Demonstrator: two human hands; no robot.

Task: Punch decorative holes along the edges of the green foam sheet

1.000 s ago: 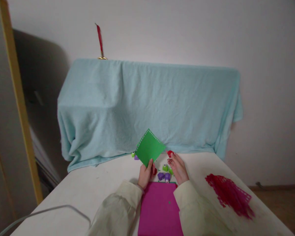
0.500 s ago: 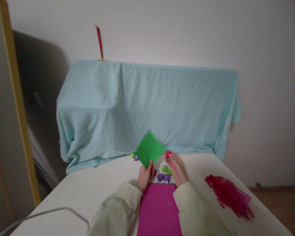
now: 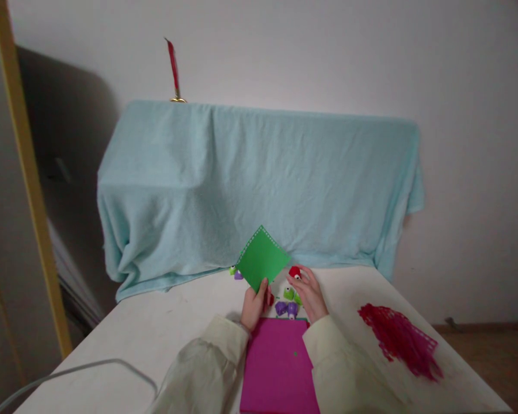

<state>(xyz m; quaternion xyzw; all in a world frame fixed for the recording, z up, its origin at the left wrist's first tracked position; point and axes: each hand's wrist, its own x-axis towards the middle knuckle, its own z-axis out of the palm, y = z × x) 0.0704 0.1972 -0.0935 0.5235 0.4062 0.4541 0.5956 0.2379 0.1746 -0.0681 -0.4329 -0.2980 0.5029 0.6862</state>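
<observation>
My left hand (image 3: 254,306) pinches the lower corner of a green paper square (image 3: 262,258) with punched edges and holds it up on its point above the white table (image 3: 168,328). My right hand (image 3: 308,294) grips a small red punch (image 3: 294,272) right beside the green square's right corner. Small green and purple punches (image 3: 288,303) lie on the table between my hands. A magenta sheet (image 3: 278,365) lies flat under my forearms.
A pile of red punched paper strips (image 3: 399,339) lies at the right of the table. A light blue cloth (image 3: 259,184) drapes a bulky thing behind the table. A grey cable (image 3: 82,371) curves over the near left corner. A yellow-edged panel (image 3: 26,172) stands left.
My right hand has closed on the red punch and brought it slightly left, up to the green square's corner. The left hand keeps the green square nearly still.
</observation>
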